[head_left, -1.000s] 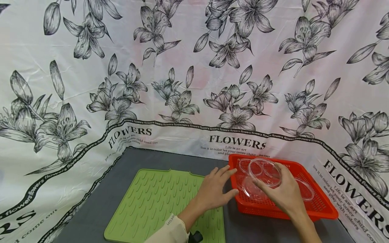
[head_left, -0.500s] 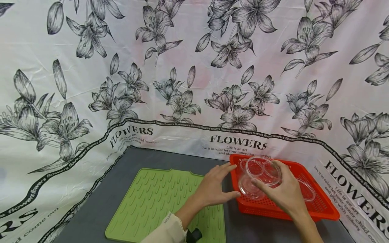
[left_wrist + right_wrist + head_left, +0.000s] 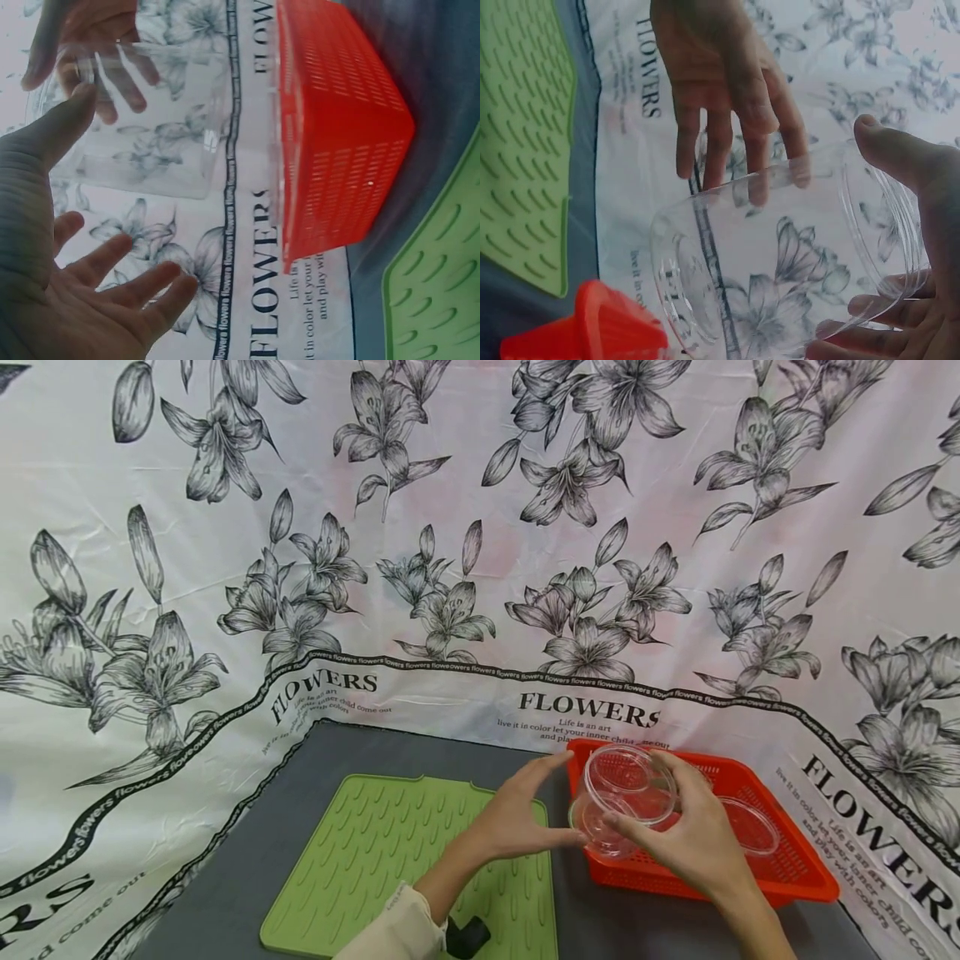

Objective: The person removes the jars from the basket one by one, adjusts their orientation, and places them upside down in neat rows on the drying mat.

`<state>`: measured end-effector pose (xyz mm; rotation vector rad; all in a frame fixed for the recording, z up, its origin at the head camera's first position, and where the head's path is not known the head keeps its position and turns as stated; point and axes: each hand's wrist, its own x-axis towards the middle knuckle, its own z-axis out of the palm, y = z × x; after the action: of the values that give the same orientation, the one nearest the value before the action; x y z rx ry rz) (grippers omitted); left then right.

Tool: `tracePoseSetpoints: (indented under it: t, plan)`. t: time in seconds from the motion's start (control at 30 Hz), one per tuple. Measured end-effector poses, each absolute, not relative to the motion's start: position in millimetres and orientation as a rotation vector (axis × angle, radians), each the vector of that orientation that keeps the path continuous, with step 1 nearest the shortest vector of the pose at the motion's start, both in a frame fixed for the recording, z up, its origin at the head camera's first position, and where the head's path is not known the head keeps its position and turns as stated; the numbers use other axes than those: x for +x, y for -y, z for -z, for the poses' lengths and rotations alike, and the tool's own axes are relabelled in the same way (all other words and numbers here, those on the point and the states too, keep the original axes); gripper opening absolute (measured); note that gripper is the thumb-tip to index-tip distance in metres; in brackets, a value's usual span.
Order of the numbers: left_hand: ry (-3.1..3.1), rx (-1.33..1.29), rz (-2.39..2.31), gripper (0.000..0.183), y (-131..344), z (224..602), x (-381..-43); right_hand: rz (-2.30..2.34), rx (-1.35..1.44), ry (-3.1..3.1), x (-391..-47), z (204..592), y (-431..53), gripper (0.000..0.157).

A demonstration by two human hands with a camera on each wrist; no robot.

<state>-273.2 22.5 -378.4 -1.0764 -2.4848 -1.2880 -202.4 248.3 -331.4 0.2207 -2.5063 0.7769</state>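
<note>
A clear, round plastic jar (image 3: 628,785) is tilted above the red basket, its wide ring-shaped end turned up toward the head camera. My right hand (image 3: 701,835) grips it near that end, thumb on one side and fingers on the other. In the right wrist view the transparent wall of the jar shows the printed cloth through it. My left hand (image 3: 513,814) is just left of the jar, fingers spread and thumb apart, holding nothing. The left wrist view shows the left palm (image 3: 97,307) facing the jar, with its fingers straight.
The red perforated basket (image 3: 660,878) stands on the dark grey table at the right, with another clear round piece (image 3: 753,827) inside. A green ridged mat (image 3: 375,860) lies to its left. Flower-printed cloth (image 3: 450,710) hangs behind and along the sides.
My right hand has shifted left with the jar, bringing it closer to the left hand. The left hand has moved slightly left and spread its thumb and fingers wider.
</note>
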Motion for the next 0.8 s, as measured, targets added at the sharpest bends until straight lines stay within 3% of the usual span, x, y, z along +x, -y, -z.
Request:
tracePoseSetpoints:
  t: [0.8]
  plan:
    - [2.479, -1.363, 1.584, 0.117, 3.0, 358.2, -273.9, -0.809, 0.535, 2.578, -204.7, 331.0, -224.1, 0.097]
